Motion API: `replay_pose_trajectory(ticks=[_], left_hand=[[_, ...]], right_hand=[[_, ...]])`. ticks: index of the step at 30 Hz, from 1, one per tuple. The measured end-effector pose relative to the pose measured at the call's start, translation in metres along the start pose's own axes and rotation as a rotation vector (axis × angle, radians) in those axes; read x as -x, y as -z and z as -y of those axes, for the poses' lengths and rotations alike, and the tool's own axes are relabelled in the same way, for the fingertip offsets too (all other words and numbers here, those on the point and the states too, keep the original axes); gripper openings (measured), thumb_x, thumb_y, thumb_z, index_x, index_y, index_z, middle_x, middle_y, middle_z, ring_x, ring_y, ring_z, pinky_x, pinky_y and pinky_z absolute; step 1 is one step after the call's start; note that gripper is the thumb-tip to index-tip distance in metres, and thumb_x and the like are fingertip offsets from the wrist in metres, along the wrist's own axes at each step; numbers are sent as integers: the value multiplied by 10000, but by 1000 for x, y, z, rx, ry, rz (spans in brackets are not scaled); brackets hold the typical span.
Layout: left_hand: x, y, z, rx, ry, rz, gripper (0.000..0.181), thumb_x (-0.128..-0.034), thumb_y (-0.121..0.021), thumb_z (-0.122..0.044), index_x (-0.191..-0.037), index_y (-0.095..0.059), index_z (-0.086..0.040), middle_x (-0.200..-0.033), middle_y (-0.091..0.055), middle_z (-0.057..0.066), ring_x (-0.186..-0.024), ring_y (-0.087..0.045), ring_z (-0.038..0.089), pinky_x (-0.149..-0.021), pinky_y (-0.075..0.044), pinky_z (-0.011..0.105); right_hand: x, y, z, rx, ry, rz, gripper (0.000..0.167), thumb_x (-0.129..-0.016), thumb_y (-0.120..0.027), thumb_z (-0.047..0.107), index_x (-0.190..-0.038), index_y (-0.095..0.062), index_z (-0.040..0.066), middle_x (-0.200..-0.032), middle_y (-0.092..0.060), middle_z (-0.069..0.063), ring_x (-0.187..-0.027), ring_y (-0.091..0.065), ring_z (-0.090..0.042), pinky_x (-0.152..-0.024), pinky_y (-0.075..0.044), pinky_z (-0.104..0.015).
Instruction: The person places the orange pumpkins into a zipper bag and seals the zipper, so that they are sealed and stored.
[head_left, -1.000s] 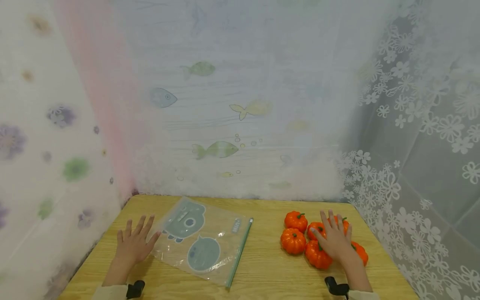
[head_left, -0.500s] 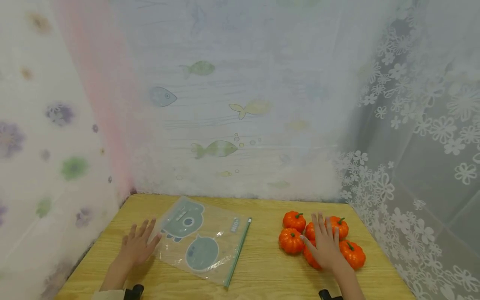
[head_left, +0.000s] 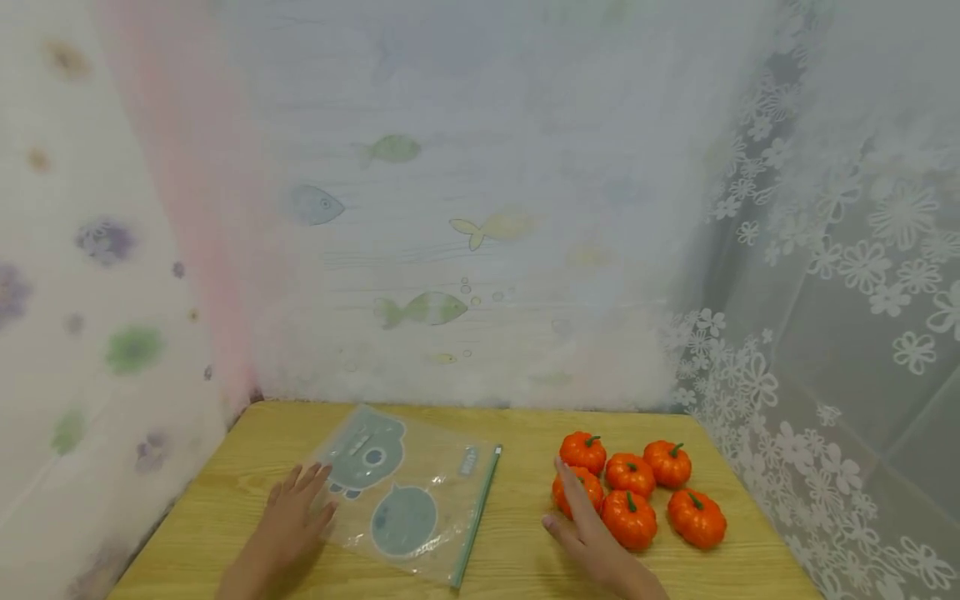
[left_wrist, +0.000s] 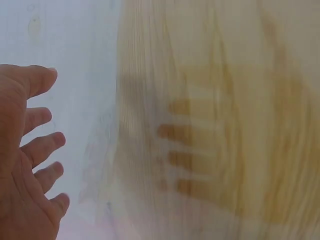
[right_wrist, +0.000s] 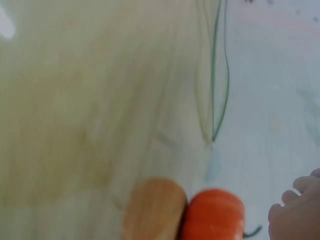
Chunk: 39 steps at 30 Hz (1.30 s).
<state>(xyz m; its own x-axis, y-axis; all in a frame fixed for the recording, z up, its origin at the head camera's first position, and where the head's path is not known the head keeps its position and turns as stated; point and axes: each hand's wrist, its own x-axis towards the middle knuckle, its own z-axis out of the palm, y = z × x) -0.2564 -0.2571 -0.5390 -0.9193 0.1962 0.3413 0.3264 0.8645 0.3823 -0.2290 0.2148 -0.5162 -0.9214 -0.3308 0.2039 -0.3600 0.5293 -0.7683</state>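
On the left half of the table lies a flat, clear zip bag (head_left: 457, 517) with grey-blue cartoon animals and a green slider strip along its right edge. My left hand (head_left: 288, 521) is at the bag's left edge, fingers spread and slightly bent, holding nothing; whether it touches the bag I cannot tell. Several small orange pumpkins (head_left: 630, 521) with green stems sit in a cluster on the right. My right hand (head_left: 596, 546), fingers extended, is at the cluster's left side and partly hides one pumpkin (head_left: 577, 490). In the right wrist view a pumpkin (right_wrist: 214, 215) appears beside a blurred thumb.
The wooden table (head_left: 517, 500) reaches back to a pale curtain (head_left: 480, 375) printed with fish. Flower-patterned curtains hang at the left (head_left: 135, 417) and right (head_left: 810, 467), close to the table's sides.
My right hand has moved left from above the pumpkins to the cluster's left side, uncovering most of them. My left hand has shifted right, to the bag's edge. The head view tilted slightly.
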Motion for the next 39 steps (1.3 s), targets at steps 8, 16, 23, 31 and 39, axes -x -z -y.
replay_pose_trajectory(ticks=[8, 16, 23, 31, 39], left_hand=[[-8, -15, -18, 246, -58, -66, 480, -946, -691, -77, -1378, -555, 82, -1363, -591, 278, -1278, -538, 489, -1052, -431, 646], [-16, -38, -36, 461, 14, -34, 452, -902, -722, -16, -1331, -601, 56, -1292, -646, 221, -1137, -629, 402, -951, -559, 498], [-28, -59, -56, 566, -51, -6, 397, -904, -702, 1, -1273, -607, 110, -1229, -661, 266, -1009, -673, 363, -851, -595, 362], [-44, -78, -81, 777, -2, 71, 412, -918, -696, -8, -1286, -577, 134, -1202, -644, 309, -1013, -690, 357, -838, -591, 258], [-50, -90, -107, 907, 83, 159, 422, -916, -692, -4, -1262, -541, 185, -1140, -647, 324, -1017, -690, 405, -832, -604, 270]], right_hand=[[-5, -22, 6, -211, -80, 194, 668, -1118, -397, 315, -1639, -64, 62, -1683, -81, -235, -1511, -135, -519, -1186, -200, -681], [-22, -46, 5, -527, -204, 205, 707, -1117, -399, 325, -1580, -85, -107, -1600, -147, -391, -1468, -232, -543, -1171, -370, -564], [-49, -56, -5, -755, -326, 185, 740, -1119, -369, 361, -1539, -86, -178, -1578, -162, -419, -1443, -326, -508, -1109, -472, -499], [-64, -56, -10, -889, -339, 222, 732, -1133, -292, 377, -1538, -66, -189, -1608, -132, -375, -1465, -303, -494, -1088, -483, -536], [-71, -59, -7, -938, -366, 233, 714, -1132, -290, 361, -1543, -73, -180, -1608, -128, -375, -1475, -281, -493, -1085, -478, -564]])
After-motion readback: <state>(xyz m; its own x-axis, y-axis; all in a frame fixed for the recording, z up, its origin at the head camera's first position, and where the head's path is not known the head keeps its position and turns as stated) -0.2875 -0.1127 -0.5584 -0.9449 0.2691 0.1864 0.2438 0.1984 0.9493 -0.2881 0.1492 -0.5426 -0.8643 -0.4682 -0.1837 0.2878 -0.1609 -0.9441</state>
